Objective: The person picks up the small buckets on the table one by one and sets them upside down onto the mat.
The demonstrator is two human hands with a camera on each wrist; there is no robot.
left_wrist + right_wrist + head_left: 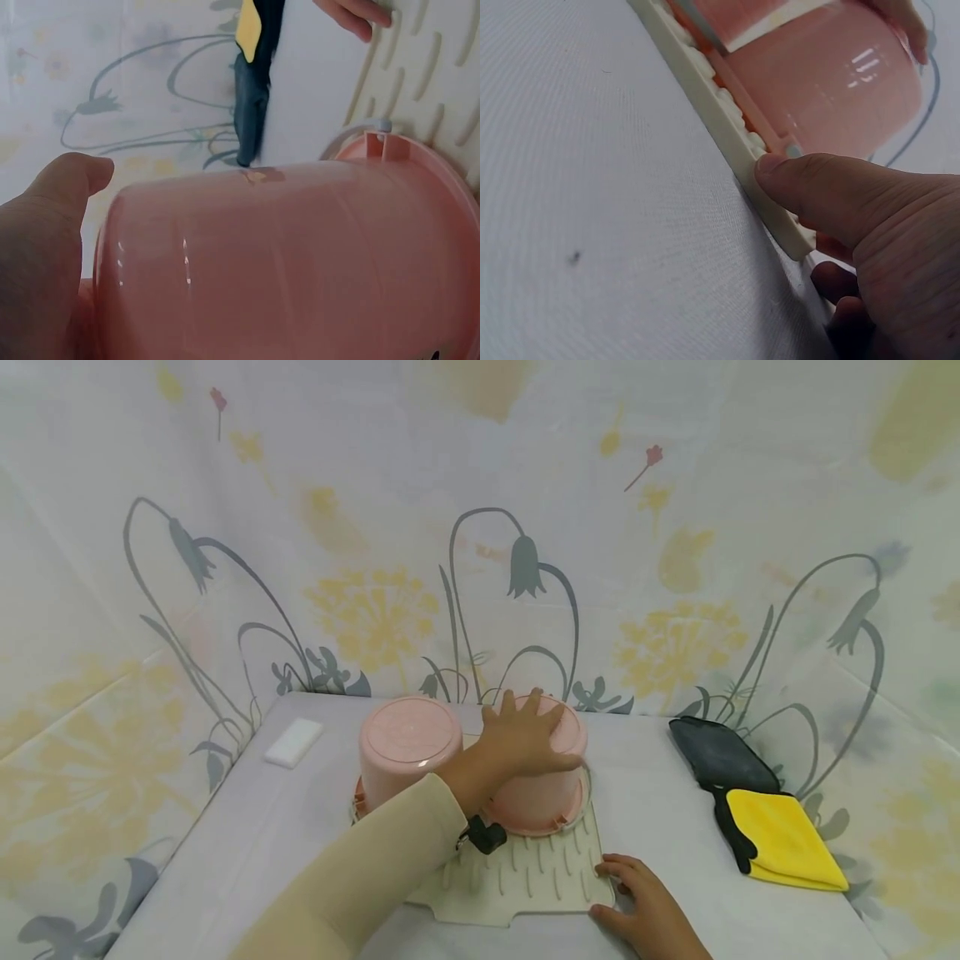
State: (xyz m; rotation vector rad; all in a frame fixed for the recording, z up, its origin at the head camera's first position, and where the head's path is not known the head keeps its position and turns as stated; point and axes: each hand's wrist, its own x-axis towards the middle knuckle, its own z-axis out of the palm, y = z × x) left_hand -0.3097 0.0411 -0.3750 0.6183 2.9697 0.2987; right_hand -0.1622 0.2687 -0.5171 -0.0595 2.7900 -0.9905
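Two pink buckets stand upside down, side by side, on a cream ridged draining board (517,881). Over the base of the right bucket (536,802), my left hand (517,739) rests with fingers spread. The left wrist view has its thumb held off the bucket's side (277,262). My left forearm passes in front of the left bucket (411,731) and hides part of it. At the board's front right corner, my right hand (641,897) pinches the edge, thumb on the front side and fingers round the right side. The right wrist view shows that thumb pressed on the board's rim (697,97).
A white block like a sponge (294,742) lies at the back left of the white-covered table (247,852). To the right are a folded yellow cloth with black edging (783,839) and a dark flat item (723,756). Flower-printed fabric walls (405,485) stand around the table.
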